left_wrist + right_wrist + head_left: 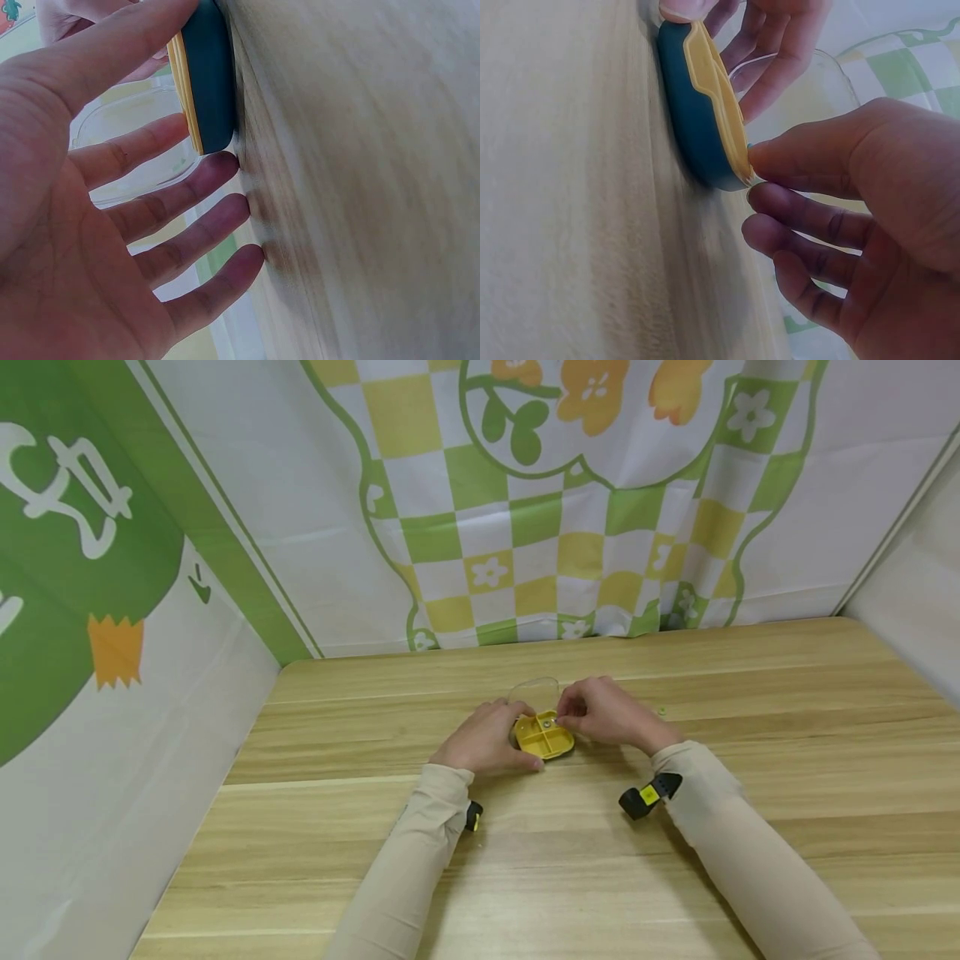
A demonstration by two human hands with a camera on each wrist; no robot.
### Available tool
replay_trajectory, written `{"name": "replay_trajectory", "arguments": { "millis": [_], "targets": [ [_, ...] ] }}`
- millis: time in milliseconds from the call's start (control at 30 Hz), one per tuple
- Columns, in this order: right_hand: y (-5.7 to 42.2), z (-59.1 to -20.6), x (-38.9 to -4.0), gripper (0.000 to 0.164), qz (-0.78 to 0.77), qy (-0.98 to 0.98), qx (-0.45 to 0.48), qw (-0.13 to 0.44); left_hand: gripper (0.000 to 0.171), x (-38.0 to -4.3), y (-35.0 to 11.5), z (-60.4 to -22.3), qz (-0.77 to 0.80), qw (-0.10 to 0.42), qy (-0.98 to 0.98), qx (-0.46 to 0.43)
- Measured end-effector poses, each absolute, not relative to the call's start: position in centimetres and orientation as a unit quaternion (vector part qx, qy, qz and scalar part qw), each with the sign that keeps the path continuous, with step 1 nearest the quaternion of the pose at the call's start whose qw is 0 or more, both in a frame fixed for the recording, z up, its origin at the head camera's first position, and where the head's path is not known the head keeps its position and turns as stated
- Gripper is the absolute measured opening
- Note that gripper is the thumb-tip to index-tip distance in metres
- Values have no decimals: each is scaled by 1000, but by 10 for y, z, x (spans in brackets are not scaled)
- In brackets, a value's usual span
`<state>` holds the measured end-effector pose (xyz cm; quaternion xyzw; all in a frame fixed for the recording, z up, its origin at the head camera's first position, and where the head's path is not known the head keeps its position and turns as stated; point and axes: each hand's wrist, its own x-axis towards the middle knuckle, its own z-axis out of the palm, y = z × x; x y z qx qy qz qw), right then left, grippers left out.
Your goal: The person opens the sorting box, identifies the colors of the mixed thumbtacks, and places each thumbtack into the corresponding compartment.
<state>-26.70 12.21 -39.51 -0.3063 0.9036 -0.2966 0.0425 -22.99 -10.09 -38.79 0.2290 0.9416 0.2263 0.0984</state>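
A small pill box [545,742] with a yellow divided tray, a dark teal base [211,79] and a raised clear lid [536,690] sits on the table. My left hand [491,739] holds it from the left, with thumb and index finger at opposite sides and the other fingers spread. Over its right back compartment, my right hand [603,712] brings thumb and index fingertips together at the rim. A tiny teal bit [750,147] shows at the thumb tip; its kind I cannot tell. One small round silvery piece [547,724] lies in that compartment.
The wooden table [360,860] runs back to a patterned cloth curtain [540,568]. A tiny green piece [662,711] lies on the table beyond the right wrist. Printed cloth [75,568] stands along the left side.
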Motion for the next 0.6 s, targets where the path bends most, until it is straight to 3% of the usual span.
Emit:
{"name": "replay_trajectory", "arguments": {
  "millis": [600],
  "targets": [
    [119,-396,-266,4,-294,913,-281,44,74,-230,-100,-387,221,101,943,228]
  ]
}}
